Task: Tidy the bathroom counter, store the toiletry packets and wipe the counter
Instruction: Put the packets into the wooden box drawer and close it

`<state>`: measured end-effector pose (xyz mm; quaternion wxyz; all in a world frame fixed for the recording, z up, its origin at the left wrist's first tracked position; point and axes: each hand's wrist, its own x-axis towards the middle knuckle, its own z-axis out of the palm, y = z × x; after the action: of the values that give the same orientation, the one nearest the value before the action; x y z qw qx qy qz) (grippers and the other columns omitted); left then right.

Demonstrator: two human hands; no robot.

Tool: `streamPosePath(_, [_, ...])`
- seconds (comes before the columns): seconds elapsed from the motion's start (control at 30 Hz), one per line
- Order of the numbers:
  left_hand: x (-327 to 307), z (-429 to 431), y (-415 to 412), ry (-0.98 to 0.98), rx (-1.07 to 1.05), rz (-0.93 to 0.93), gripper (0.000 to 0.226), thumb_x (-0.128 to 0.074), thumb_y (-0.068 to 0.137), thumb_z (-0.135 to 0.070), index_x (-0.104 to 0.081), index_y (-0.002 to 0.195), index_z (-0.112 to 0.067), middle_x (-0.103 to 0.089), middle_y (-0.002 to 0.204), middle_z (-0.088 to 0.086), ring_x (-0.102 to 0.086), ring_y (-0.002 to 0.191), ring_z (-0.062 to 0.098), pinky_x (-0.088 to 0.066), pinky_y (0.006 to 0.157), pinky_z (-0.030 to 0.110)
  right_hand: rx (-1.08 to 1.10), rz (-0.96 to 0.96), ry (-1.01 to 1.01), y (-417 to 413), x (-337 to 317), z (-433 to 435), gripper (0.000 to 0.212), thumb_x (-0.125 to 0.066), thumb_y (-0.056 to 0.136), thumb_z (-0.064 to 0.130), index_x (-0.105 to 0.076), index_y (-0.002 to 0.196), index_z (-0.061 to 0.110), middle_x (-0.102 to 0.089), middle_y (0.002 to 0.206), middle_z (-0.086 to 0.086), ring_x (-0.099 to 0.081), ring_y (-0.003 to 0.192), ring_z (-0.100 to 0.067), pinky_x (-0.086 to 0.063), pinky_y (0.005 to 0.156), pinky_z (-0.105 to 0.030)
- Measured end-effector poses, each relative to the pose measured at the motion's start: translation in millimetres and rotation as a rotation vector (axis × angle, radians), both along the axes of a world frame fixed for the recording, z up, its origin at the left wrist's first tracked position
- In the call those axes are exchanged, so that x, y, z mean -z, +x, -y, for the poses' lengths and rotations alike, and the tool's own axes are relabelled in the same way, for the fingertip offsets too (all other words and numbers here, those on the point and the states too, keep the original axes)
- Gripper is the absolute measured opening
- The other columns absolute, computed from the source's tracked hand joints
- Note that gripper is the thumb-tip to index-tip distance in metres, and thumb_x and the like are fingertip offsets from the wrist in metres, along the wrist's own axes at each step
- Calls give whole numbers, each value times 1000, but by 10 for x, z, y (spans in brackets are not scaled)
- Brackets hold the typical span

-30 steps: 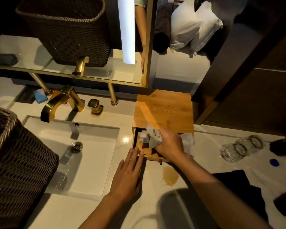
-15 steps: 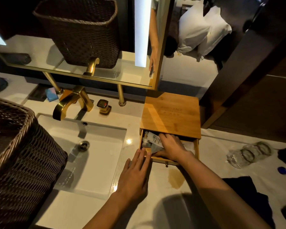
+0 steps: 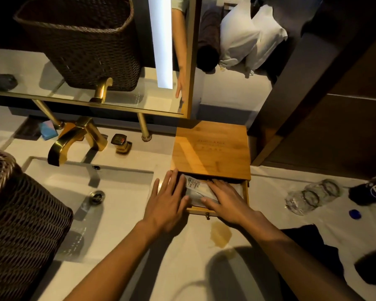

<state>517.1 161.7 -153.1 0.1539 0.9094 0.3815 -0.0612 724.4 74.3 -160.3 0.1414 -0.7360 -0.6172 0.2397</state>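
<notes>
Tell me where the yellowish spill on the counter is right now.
In the head view, the yellowish spill sits on the white counter just in front of the wooden box's open drawer, below its small knob, beside the right hand's wrist.

Dim, warm room; a bright mirror light strip (image 3: 161,40) glares overhead, forearm shadows darken the bench (image 3: 182,268), edges bow.

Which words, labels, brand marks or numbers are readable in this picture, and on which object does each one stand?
No text can be read in full.
Wooden box: two engraved lines on the lid, too faint to read.
Toiletry packet in the open drawer, under the right hand: small black print, too small to read.
Dark bottle at the right edge: a round red, white and blue logo, no legible letters.
</notes>
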Motion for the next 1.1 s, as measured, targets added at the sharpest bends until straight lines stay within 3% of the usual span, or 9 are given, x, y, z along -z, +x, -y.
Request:
streamPosePath(0.1, [-58, -318, 218, 45, 29, 6, 73, -2, 98, -59, 11, 160, -23, 20, 167, 2, 20, 154, 22, 12, 122, 45, 56, 23, 45, 60, 53, 109, 51, -53, 97, 46, -47, 144, 29, -45, 151, 5, -38, 138, -11, -27, 115, -27])
streamPosePath(0.2, [-151, -517, 422, 104, 103, 11, 70, -30, 105, -49, -3, 162, -18, 5, 170, 9, 6, 157, 28, 4, 124, 46, 37, 38, 91, 115, 51, 95, 46, -64, 92, 40, -58, 136, 26, -55, 140, 5, -48, 130, -11, -36, 111, -26])
streamPosePath(0.3, [-235, -419, 491, 159, 347, 184, 64, -66, 88, -28, -48, 146, -10, -50, 151, 19, -48, 138, 38, -42, 113, 47, 55, 82, 117, 164, 39, 13, 40, -69, 90, 33, -62, 129, 26, -63, 130, 5, -55, 121, -13, -45, 104, -30])
streamPosePath(0.37, [-131, -240, 495, 168, 494, 300, 51, -58, 86, -30, -63, 133, -11, -67, 131, 12, -64, 118, 31, -55, 96, 39, 70, 139, 115, 193, 82, -38, 32, -62, 94, 32, -61, 126, 28, -66, 121, 4, -60, 114, -15, -50, 95, -32])
streamPosePath(0.5, [39, 15, 531, -25, 347, 28, 75, -10, 97, -56, -26, 159, -17, -27, 166, 9, -20, 155, 29, -14, 126, 40, 112, 232, 80, 179, 118, -52, 27, -50, 100, 29, -58, 126, 27, -68, 112, 0, -64, 104, -18, -53, 89, -35])
streamPosePath(0.6, [151, -1, 549, -83, 234, -95, 84, 2, 92, -68, 3, 162, -21, 0, 171, 5, 7, 158, 25, 11, 123, 40, 94, 253, 127, 125, 94, 9, 31, -44, 101, 29, -56, 129, 23, -65, 120, 0, -59, 113, -17, -48, 99, -33])
streamPosePath(0.73, [150, -85, 594, -107, 226, -207, 78, -3, 97, -65, 10, 161, -22, 6, 171, 5, 11, 157, 25, 9, 125, 46, 8, 212, -81, 38, 62, 81, 62, -21, 102, 54, -30, 153, 21, -34, 158, -3, -26, 148, -18, -18, 124, -40])
streamPosePath(0.9, [99, -133, 729, -127, 176, -250, 71, -17, 104, -54, 5, 162, -19, 1, 171, 7, 5, 158, 30, 5, 127, 49, 39, 183, -198, 92, 41, -78, 83, -9, 91, 76, -20, 154, 23, -28, 159, -5, -22, 149, -25, -11, 122, -46])
streamPosePath(1.1, [18, -47, 574, -134, 196, -259, 70, -20, 106, -51, 8, 161, -17, 11, 170, 7, 13, 157, 26, 6, 126, 45, 10, 120, -362, 27, -40, -32, 104, -2, 78, 88, 5, 158, 22, 6, 168, -3, 10, 154, -20, 6, 124, -46])
